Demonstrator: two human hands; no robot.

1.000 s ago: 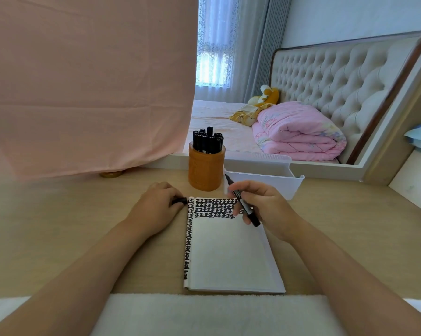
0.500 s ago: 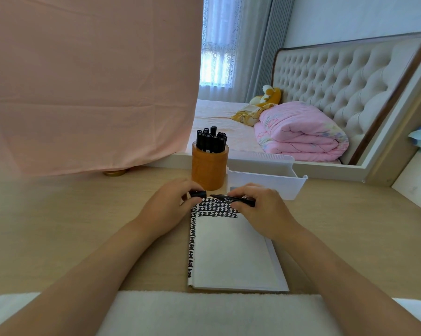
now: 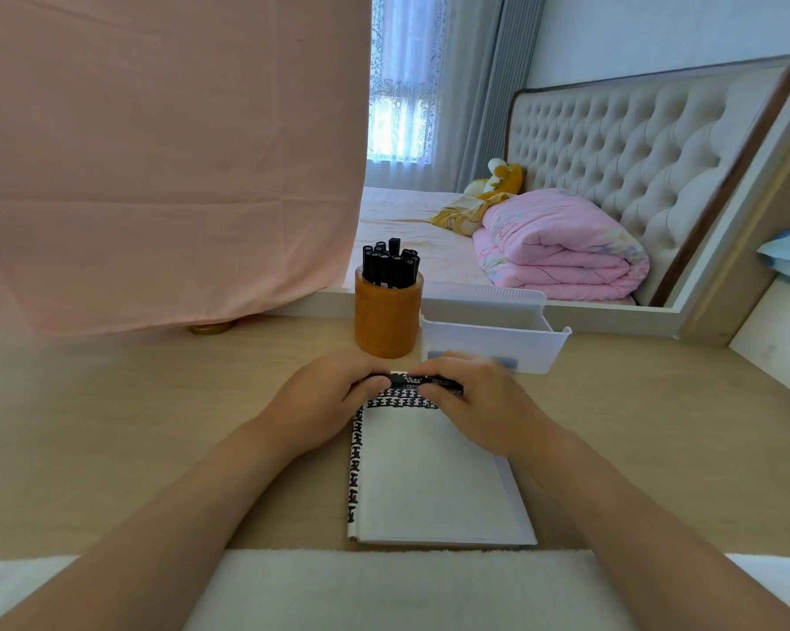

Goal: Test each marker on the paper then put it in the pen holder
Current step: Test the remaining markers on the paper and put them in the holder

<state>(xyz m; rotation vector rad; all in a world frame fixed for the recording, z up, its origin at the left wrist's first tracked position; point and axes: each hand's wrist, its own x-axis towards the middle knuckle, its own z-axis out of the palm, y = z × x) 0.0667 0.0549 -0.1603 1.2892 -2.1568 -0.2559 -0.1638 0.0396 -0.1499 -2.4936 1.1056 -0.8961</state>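
Black marker [image 3: 410, 381] lay level above the paper's [image 3: 429, 471] top edge, both hands [image 3: 320, 403] [image 3: 484, 403] pinching its ends in their fingers; pen holder [image 3: 387, 318] stood at 12 o'clock.

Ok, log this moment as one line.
both hands: left hand, right hand grip black marker horizontally | over white paper pad | brown cylindrical pen holder: behind

Pale wooden desk [image 3: 156, 425] bearing an open notebook [image 3: 429, 475], a brown pen holder [image 3: 387, 323] of black markers, and a white tray [image 3: 493, 341] just beside it.
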